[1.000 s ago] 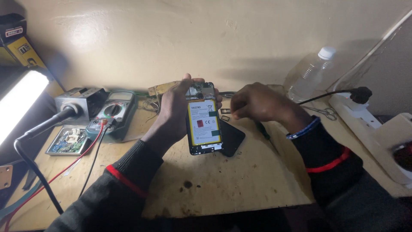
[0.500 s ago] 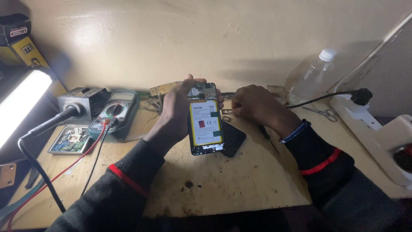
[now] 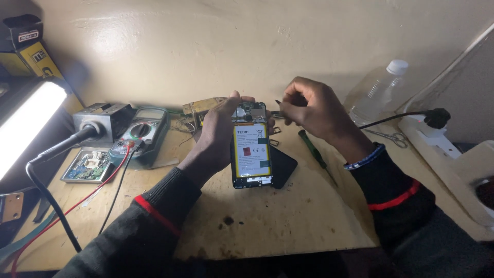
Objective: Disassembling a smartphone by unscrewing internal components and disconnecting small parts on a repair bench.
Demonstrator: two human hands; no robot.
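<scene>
Bench: worn wooden top (image 3: pixel 288 216) against a pale wall.
Lamp: bright bar (image 3: pixel 23 128), far left of the fingers.
Bottle: clear plastic (image 3: pixel 378 92), right of the right hand.
Meter: green multimeter (image 3: pixel 141 135), left of the left hand.
Phone: opened phone (image 3: pixel 250 149), battery showing, upright in the left hand (image 3: pixel 216 136), fingers wrapped round its edges.
Right hand: (image 3: pixel 311 108) just above the phone, fingers pinched narrow on a thin tool (image 3: pixel 280 103).
Screwdriver: green (image 3: pixel 313 150), below the right wrist.

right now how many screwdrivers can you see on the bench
1: a green-handled screwdriver lies on the wooden bench, just right of the opened black phone and below the right hand. Others may be hidden behind the hands.
</scene>
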